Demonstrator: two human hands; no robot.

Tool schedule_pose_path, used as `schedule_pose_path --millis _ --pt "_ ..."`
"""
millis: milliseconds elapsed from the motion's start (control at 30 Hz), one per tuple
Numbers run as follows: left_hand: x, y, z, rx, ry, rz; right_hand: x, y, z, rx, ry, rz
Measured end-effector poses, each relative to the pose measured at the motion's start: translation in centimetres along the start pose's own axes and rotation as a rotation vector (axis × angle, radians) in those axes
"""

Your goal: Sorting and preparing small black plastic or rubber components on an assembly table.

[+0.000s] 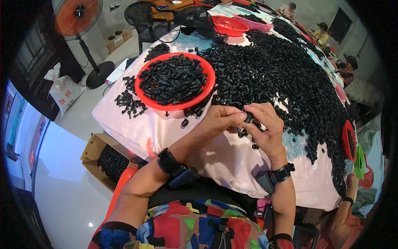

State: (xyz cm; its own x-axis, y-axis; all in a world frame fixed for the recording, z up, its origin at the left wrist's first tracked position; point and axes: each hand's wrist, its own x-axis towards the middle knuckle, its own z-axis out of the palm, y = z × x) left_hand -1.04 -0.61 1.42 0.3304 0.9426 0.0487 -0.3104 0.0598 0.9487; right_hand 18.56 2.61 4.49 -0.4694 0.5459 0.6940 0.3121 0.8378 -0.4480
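Left hand and right hand pinch small black part; red basin at their ten o'clock heaped, loose pile at one o'clock seemingly undone.

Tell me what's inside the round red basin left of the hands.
The red basin holds a heap of small black parts. They cover its bottom, so anything lying beneath the top layer cannot be seen.

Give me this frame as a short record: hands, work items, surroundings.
Left hand: pinching a small black part
Right hand: fingers meeting at the same part
Cloth-covered table: large heap of black pieces
Red basin: filled with black pieces, left of the heap
Beside table: open cardboard box holding black pieces
Floor: white sack, standing fan
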Motion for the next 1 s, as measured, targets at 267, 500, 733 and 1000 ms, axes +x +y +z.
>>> schedule_pose_path --millis 267,500,733,1000 --pt "-0.2 0.2 0.1 -0.01 0.014 0.029 0.1 0.0 0.0 -0.02 -0.025 -0.007" --pt "-0.5 1.1 0.6 -0.048 0.042 -0.034 0.2 0.0 -0.1 -0.091 -0.049 -0.049" --pt "0.2 0.2 -0.2 -0.016 0.104 -0.023 -0.3 0.0 0.5 0.054 -0.089 0.137" --pt "0.3 4.3 -9.6 -0.629 0.419 0.107 -0.6 1.3 -4.0 -0.01 -0.117 0.534"
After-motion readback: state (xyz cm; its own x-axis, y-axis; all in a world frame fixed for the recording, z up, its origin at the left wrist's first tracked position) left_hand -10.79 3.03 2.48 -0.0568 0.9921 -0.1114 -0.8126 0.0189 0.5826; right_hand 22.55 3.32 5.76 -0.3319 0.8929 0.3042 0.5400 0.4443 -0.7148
